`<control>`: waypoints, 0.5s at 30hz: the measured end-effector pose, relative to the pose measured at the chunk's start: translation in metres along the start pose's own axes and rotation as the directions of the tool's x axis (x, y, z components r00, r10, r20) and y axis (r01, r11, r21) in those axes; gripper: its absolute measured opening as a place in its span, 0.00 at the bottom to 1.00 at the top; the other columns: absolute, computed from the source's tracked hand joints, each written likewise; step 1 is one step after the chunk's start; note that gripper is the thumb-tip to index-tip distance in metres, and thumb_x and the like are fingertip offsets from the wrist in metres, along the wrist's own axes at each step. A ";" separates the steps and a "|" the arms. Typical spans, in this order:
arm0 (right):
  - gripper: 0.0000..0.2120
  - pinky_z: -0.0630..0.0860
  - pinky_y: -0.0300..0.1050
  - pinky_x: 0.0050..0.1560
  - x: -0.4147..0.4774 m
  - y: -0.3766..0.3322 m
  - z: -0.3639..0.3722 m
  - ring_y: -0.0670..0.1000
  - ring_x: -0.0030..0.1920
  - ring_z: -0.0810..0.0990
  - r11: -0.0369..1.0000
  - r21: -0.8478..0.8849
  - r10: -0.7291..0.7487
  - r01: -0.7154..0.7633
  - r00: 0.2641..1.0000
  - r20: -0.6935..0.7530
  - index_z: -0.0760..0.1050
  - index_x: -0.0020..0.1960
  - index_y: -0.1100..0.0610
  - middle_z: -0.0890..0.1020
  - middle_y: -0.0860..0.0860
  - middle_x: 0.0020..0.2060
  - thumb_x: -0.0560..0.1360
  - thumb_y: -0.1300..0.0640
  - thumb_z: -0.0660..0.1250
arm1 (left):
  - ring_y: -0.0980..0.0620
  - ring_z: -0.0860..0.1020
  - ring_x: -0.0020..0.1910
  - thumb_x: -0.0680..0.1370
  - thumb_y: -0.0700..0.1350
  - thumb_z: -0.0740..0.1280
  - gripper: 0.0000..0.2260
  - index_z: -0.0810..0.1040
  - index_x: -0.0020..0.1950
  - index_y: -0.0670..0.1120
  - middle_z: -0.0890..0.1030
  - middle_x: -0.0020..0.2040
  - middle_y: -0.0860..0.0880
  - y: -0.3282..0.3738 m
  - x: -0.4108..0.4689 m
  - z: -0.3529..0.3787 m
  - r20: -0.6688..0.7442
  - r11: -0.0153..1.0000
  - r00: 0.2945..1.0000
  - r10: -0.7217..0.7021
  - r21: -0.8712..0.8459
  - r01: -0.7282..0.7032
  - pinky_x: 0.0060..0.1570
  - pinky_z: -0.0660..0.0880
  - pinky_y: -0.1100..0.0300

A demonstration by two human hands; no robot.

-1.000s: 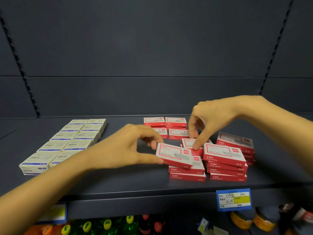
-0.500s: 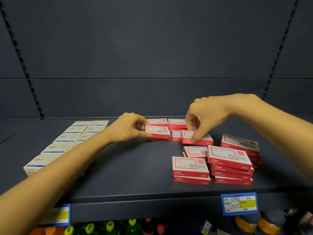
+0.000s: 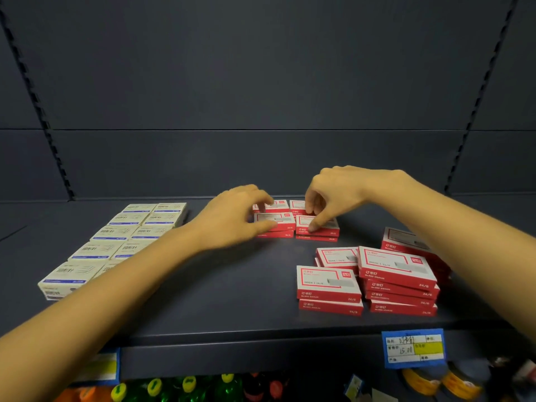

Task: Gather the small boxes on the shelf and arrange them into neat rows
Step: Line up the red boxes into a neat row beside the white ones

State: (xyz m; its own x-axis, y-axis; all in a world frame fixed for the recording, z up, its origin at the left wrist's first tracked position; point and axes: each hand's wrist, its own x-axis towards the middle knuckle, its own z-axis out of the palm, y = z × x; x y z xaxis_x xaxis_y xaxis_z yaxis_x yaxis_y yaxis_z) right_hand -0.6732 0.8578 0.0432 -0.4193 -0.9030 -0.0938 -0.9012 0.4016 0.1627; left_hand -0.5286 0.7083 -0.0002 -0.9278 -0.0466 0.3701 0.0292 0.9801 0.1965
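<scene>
I am working both hands at the back of the shelf (image 3: 232, 300), where the red rows are forming. The left hand (image 3: 232, 219) is pinching the left box (image 3: 277, 221) between thumb and curled fingers. That box is lying on another red box, just in front of the back row (image 3: 282, 205). The right hand (image 3: 333, 195) is gripping the right box (image 3: 320, 227), forefinger pressing on its near edge and the other fingers curling behind it. This box is also sitting on a second one, just beside the left stack with a narrow gap between. I am judging the step in hand to be seating and squaring: both boxes appear to be down on their stacks, and the fingers seem to be aligning edges rather than carrying. The pile (image 3: 397, 269) of unsorted red boxes is lying near the front right, unevenly stacked and well apart from the rows. The white boxes (image 3: 116, 245) at the left are sitting in two neat columns. For the next move I am planning to let go of both boxes, draw the hands forward and take the top boxes off the pile. That is calling for a light release, since such cartons are likely to slide, and a straight lift so the pile is not toppling.
</scene>
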 end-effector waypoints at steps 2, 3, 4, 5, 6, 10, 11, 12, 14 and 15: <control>0.18 0.71 0.37 0.39 -0.012 0.002 -0.005 0.44 0.44 0.77 0.998 0.064 -0.006 0.009 0.999 -0.044 0.78 0.51 0.51 0.78 0.40 0.41 0.68 0.41 0.70 | 0.57 0.78 0.47 0.71 0.55 0.69 0.16 0.80 0.54 0.48 0.80 0.47 0.54 0.019 -0.013 -0.005 0.045 0.969 0.994 0.100 -0.231 -0.087 0.52 0.75 0.57; 0.16 0.73 0.37 0.41 -0.019 0.003 -0.009 0.43 0.43 0.78 0.993 0.115 -0.019 0.024 0.999 -0.048 0.79 0.50 0.51 0.79 0.39 0.40 0.68 0.42 0.70 | 0.58 0.78 0.45 0.69 0.56 0.70 0.15 0.81 0.51 0.49 0.80 0.45 0.56 0.028 -0.020 -0.007 0.096 0.951 0.984 0.147 -0.289 -0.114 0.51 0.75 0.58; 0.14 0.73 0.36 0.43 -0.027 0.003 -0.012 0.42 0.42 0.79 0.985 0.169 -0.040 0.045 0.999 -0.035 0.80 0.49 0.50 0.80 0.38 0.38 0.68 0.43 0.71 | 0.58 0.78 0.46 0.68 0.58 0.70 0.15 0.81 0.49 0.51 0.80 0.44 0.57 0.035 -0.025 -0.007 0.148 0.942 0.971 0.186 -0.307 -0.133 0.50 0.75 0.59; 0.13 0.73 0.35 0.44 -0.034 0.003 -0.015 0.40 0.41 0.79 0.974 0.218 -0.064 0.064 0.998 -0.008 0.81 0.48 0.50 0.81 0.38 0.37 0.68 0.44 0.72 | 0.59 0.77 0.47 0.68 0.58 0.71 0.15 0.81 0.49 0.52 0.80 0.44 0.58 0.040 -0.030 -0.007 0.192 0.942 0.958 0.214 -0.298 -0.151 0.50 0.74 0.60; 0.12 0.73 0.33 0.44 -0.041 0.002 -0.017 0.38 0.40 0.79 0.964 0.256 -0.086 0.076 0.996 0.029 0.81 0.47 0.50 0.81 0.37 0.37 0.68 0.45 0.72 | 0.59 0.76 0.48 0.67 0.59 0.71 0.16 0.81 0.50 0.53 0.80 0.45 0.59 0.043 -0.033 -0.005 0.219 0.947 0.947 0.233 -0.274 -0.170 0.51 0.73 0.60; 0.11 0.73 0.31 0.44 -0.056 0.000 -0.017 0.30 0.40 0.78 0.952 0.299 -0.124 0.065 0.976 0.180 0.81 0.48 0.50 0.82 0.37 0.38 0.68 0.47 0.72 | 0.60 0.74 0.46 0.67 0.58 0.72 0.16 0.80 0.50 0.52 0.79 0.46 0.60 0.047 -0.035 0.001 0.199 0.952 0.948 0.246 -0.235 -0.198 0.50 0.72 0.61; 0.12 0.73 0.31 0.43 -0.058 -0.002 -0.017 0.31 0.41 0.78 0.955 0.290 -0.123 0.057 0.969 0.214 0.81 0.49 0.50 0.82 0.37 0.39 0.69 0.46 0.71 | 0.59 0.74 0.46 0.67 0.58 0.72 0.16 0.80 0.51 0.52 0.80 0.46 0.59 0.046 -0.035 0.002 0.201 0.951 0.948 0.246 -0.239 -0.196 0.50 0.72 0.60; 0.12 0.73 0.30 0.43 -0.058 -0.003 -0.016 0.31 0.41 0.78 0.959 0.281 -0.120 0.050 0.963 0.241 0.80 0.50 0.51 0.82 0.38 0.40 0.69 0.46 0.71 | 0.59 0.74 0.46 0.68 0.57 0.72 0.15 0.80 0.51 0.52 0.80 0.46 0.57 0.046 -0.035 0.002 0.210 0.950 0.946 0.247 -0.245 -0.193 0.50 0.72 0.59; 0.13 0.73 0.29 0.43 -0.057 -0.005 -0.016 0.32 0.41 0.79 0.964 0.263 -0.109 0.034 0.954 0.279 0.80 0.50 0.52 0.83 0.39 0.42 0.69 0.46 0.71 | 0.58 0.74 0.45 0.69 0.56 0.71 0.14 0.79 0.51 0.51 0.80 0.46 0.56 0.047 -0.036 0.003 0.227 0.949 0.941 0.252 -0.250 -0.193 0.50 0.72 0.57; 0.13 0.72 0.29 0.42 -0.055 -0.006 -0.016 0.32 0.41 0.79 0.967 0.252 -0.101 0.023 0.949 0.298 0.80 0.50 0.52 0.83 0.39 0.41 0.69 0.46 0.71 | 0.58 0.74 0.45 0.69 0.56 0.71 0.14 0.79 0.51 0.52 0.80 0.47 0.57 0.046 -0.036 0.003 0.225 0.951 0.941 0.252 -0.237 -0.198 0.50 0.72 0.56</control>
State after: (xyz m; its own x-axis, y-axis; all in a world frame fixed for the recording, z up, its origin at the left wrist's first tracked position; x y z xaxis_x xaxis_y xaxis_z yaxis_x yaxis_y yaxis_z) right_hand -0.6428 0.9026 0.0634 -0.3400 -0.8521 -0.3979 -0.9092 0.4059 -0.0923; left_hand -0.4948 0.7553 -0.0071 -0.9495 0.2464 0.1941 0.2996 0.8954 0.3292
